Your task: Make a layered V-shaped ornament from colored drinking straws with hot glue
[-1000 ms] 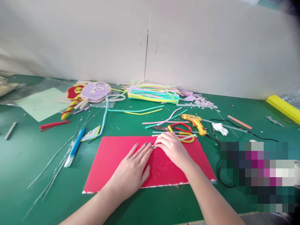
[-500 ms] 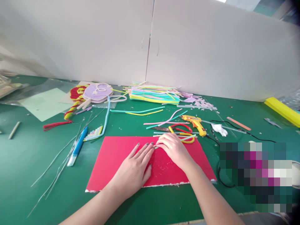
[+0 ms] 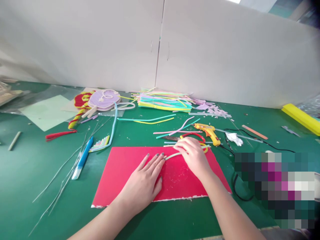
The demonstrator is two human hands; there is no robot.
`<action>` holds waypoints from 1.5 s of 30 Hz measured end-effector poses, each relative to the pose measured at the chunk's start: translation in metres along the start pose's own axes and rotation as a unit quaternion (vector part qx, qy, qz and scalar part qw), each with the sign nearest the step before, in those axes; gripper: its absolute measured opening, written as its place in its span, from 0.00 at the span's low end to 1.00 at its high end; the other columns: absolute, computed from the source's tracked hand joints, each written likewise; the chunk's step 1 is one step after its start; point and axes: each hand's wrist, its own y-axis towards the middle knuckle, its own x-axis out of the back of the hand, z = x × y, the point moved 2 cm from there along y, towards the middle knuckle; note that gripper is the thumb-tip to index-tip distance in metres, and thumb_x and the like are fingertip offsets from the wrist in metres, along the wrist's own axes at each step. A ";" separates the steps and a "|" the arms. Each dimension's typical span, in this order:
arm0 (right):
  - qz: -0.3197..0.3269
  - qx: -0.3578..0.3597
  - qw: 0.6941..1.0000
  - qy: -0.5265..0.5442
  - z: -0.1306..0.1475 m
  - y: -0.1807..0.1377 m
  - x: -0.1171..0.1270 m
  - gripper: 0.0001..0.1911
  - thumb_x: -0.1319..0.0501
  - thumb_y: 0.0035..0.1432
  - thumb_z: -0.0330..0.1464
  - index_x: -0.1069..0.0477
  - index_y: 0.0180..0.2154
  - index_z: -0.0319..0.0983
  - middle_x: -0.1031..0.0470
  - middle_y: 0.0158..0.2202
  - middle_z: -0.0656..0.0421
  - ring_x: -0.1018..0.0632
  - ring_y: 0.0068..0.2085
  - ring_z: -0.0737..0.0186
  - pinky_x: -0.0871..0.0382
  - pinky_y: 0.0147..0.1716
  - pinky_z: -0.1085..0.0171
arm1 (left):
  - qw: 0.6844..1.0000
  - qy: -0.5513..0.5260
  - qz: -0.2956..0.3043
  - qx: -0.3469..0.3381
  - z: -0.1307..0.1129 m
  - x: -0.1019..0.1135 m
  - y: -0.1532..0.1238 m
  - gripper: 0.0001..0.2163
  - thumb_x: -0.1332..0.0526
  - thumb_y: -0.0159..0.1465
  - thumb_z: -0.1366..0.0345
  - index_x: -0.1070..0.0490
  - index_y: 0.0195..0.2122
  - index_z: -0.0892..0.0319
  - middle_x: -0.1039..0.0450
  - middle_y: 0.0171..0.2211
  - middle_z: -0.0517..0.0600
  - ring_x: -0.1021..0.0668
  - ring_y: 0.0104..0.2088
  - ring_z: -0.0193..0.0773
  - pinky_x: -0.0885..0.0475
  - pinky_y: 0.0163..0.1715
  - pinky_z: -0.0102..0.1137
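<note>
My left hand (image 3: 143, 178) lies flat on a red board (image 3: 117, 170), fingers stretched out, its fingertips pressing one end of a pale green pipe cleaner (image 3: 173, 155). My right hand (image 3: 192, 155) is closed around the same pipe cleaner farther to the right, above the board's back part. A short bare stretch of it shows between the two hands, and its other end sticks out past my right hand. Scissors (image 3: 171, 137) with red and yellow handles lie just behind the board, partly covered by my right hand.
A yellow glue gun (image 3: 211, 133) with a black cord lies at the right. Bundled pipe cleaners (image 3: 165, 102) rest against the white partition (image 3: 100, 43). Further left are a lilac fuzzy piece (image 3: 103, 99), a blue pen-like tool (image 3: 85, 155) and thin wires (image 3: 62, 180).
My right hand has slid to the right along the pipe cleaner, so more of it shows between my hands. My left hand has stayed flat in its place.
</note>
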 end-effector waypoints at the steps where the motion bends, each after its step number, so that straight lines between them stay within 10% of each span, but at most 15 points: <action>1: -0.037 -0.004 0.999 -0.005 0.000 0.004 0.008 0.05 0.43 0.60 0.28 0.29 0.33 0.40 0.26 0.33 0.58 0.26 0.38 0.61 0.34 0.42 0.58 | 1.000 -0.003 -0.001 0.000 0.000 0.000 0.000 0.23 0.52 0.64 0.68 0.46 0.62 0.65 0.47 0.62 0.56 0.40 0.61 0.45 0.44 0.60 0.47; 7: -0.285 -0.033 0.957 -0.035 -0.010 0.050 0.036 0.06 0.42 0.59 0.29 0.28 0.38 0.41 0.26 0.35 0.57 0.25 0.40 0.61 0.32 0.43 0.60 | 1.000 -0.013 0.003 0.005 0.001 0.001 -0.001 0.24 0.51 0.64 0.68 0.47 0.62 0.63 0.48 0.63 0.55 0.41 0.62 0.44 0.44 0.61 0.45; 13: 0.031 -0.184 0.975 -0.124 -0.063 0.081 -0.002 0.09 0.42 0.56 0.31 0.25 0.39 0.40 0.23 0.40 0.54 0.23 0.38 0.57 0.31 0.40 0.60 | 0.999 -0.038 0.003 0.012 0.003 0.002 -0.002 0.25 0.51 0.63 0.69 0.50 0.63 0.61 0.50 0.64 0.53 0.43 0.63 0.43 0.47 0.62 0.46; 16: 0.022 -0.268 0.951 -0.155 -0.074 0.075 -0.002 0.09 0.43 0.57 0.35 0.25 0.32 0.41 0.22 0.28 0.57 0.23 0.32 0.56 0.31 0.35 0.59 | 0.998 -0.056 -0.006 0.012 0.003 0.003 -0.002 0.26 0.51 0.63 0.70 0.51 0.64 0.59 0.50 0.64 0.52 0.43 0.63 0.43 0.47 0.62 0.46; 21: 0.013 -0.188 0.978 -0.093 -0.061 0.051 0.007 0.22 0.43 0.50 0.23 0.31 0.48 0.41 0.26 0.45 0.54 0.24 0.42 0.57 0.31 0.41 0.60 | 0.997 -0.079 -0.017 0.023 0.003 0.004 -0.002 0.25 0.52 0.63 0.71 0.50 0.63 0.58 0.49 0.64 0.52 0.43 0.63 0.42 0.48 0.62 0.47; 32: 0.166 -0.194 0.956 0.141 -0.009 -0.018 0.005 0.09 0.43 0.59 0.33 0.27 0.40 0.44 0.29 0.44 0.58 0.25 0.34 0.65 0.29 0.36 0.64 | 0.954 -0.205 -0.092 0.200 0.024 0.009 0.003 0.14 0.51 0.65 0.65 0.34 0.51 0.56 0.33 0.54 0.53 0.29 0.53 0.43 0.32 0.53 0.39; 45: 0.190 -0.180 0.957 0.123 -0.005 -0.005 -0.003 0.05 0.39 0.56 0.32 0.28 0.37 0.43 0.31 0.41 0.60 0.25 0.36 0.63 0.31 0.36 0.62 | 0.953 -0.205 -0.028 0.223 0.043 0.013 0.045 0.10 0.48 0.63 0.65 0.28 0.34 0.59 0.30 0.35 0.53 0.26 0.37 0.42 0.31 0.36 0.33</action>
